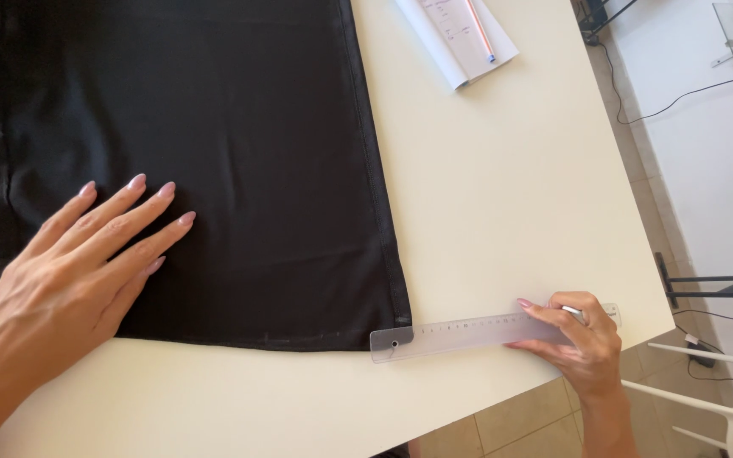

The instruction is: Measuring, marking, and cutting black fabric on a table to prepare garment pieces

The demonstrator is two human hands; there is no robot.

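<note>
Two bare hands are at work on a pale table (502,187), seen from above by the head camera. Lying flat across the left part of the tabletop is a piece of black fabric (239,153), its right side edge and bottom hem both stitched. The left hand (78,263) rests palm down on the lower left area of the cloth, fingers spread and extended, pressing on it and grasping nothing. Near the front edge of the table, the right hand (574,339) pinches the right end of a clear plastic ruler (468,332) between thumb and fingers. That ruler lies flat on the table, running nearly level, and its left end touches or just overlaps the bottom right corner of the fabric. Something slim and pale shows between the right fingers, perhaps a marking tool, though it is too hidden to tell. At the far edge of the table, well apart from both hands, lies a folded paper sheet (456,38) with a thin pencil-like stick on it.
</note>
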